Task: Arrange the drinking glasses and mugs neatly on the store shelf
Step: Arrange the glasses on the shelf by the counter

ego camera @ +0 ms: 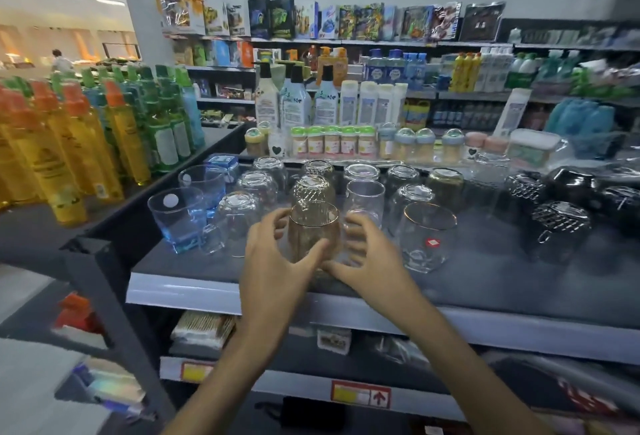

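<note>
Cupped left grip (277, 258), right grip (369, 256)

Glasses (363, 192) on shelf (214, 261), bottles (332, 98) behind
</note>
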`<action>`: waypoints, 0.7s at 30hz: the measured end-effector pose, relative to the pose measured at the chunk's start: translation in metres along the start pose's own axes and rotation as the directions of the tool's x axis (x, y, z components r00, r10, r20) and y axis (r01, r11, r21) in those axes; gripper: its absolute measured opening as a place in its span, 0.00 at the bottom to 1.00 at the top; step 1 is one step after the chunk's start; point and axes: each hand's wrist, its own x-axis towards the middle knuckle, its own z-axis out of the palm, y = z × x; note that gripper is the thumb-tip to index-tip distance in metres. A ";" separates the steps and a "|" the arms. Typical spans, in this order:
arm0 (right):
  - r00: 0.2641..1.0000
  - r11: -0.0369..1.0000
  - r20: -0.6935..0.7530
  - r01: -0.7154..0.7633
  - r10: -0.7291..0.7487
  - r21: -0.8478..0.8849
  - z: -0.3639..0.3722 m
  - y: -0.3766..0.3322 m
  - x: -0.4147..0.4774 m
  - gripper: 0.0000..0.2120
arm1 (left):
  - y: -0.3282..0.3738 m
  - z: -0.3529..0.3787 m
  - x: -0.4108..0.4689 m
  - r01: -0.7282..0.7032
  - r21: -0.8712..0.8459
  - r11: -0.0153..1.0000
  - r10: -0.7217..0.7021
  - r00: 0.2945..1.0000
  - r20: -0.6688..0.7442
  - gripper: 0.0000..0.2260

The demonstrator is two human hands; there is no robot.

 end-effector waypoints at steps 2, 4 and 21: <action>0.998 0.995 -0.020 0.063 -0.064 -0.074 -0.017 -0.003 -0.021 0.33 | 0.017 -0.006 -0.021 -0.069 0.054 0.996 0.073 0.994 -0.080 0.25; 0.993 0.989 -0.021 0.118 -0.120 -0.091 -0.044 -0.003 -0.047 0.30 | 0.039 -0.003 -0.045 -0.130 0.037 0.991 0.133 0.983 -0.125 0.20; 0.734 0.973 -0.677 -0.114 -0.054 -0.201 -0.492 0.099 -0.293 0.11 | 0.350 0.323 -0.260 -0.321 -0.533 0.783 0.562 0.732 0.385 0.10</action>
